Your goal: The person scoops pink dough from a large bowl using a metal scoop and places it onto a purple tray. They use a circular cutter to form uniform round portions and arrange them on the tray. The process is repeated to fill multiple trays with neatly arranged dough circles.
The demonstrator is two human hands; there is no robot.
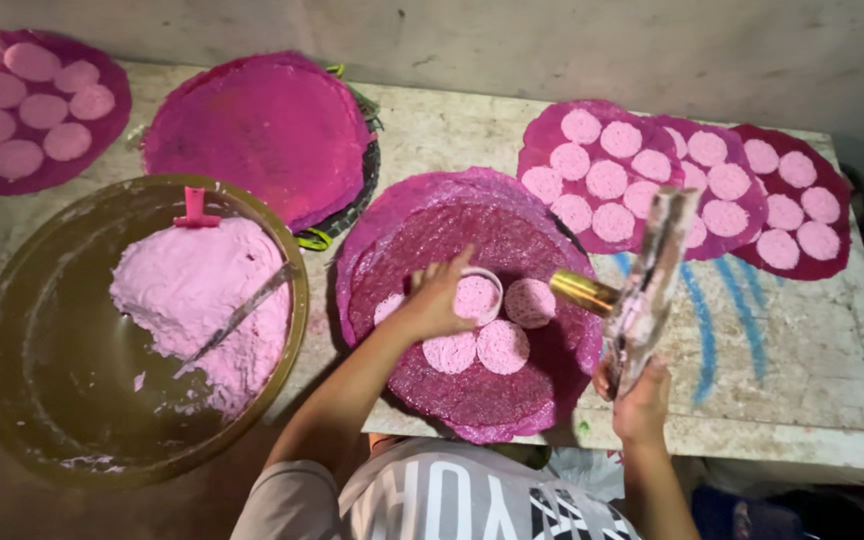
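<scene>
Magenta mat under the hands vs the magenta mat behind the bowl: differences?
The near mat carries a few pale pink discs; the far mat carries none. The left hand holds a ring mould on the near mat; nothing touches the far mat. The far mat lies on a dark basket tray. Both are round, magenta and coarse.

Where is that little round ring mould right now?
The ring mould sits on the middle magenta mat, under the left hand. Pink discs lie beside it, and the big bowl of pink paste is further left.
</scene>
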